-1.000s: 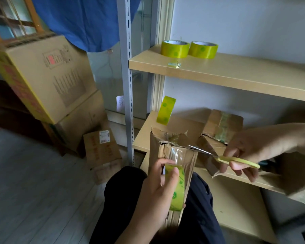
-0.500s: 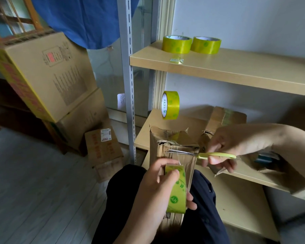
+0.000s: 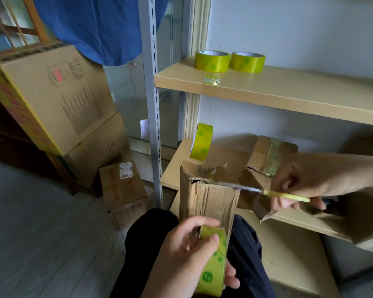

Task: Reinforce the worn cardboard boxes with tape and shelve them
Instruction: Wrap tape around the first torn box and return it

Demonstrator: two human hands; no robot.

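The worn box point(image 3: 209, 203) stands on the person's lap; the left hand point(image 3: 194, 252) grips a tape roll point(image 3: 213, 261), the right hand point(image 3: 299, 186) clamps scissors point(image 3: 263, 191). It looks light and flimsy; best held low by its sides.

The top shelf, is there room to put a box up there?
Yes. The top shelf is bare to the right of the two tape rolls, out to the picture's edge. The middle shelf is crowded: an upright tape roll and a torn box.
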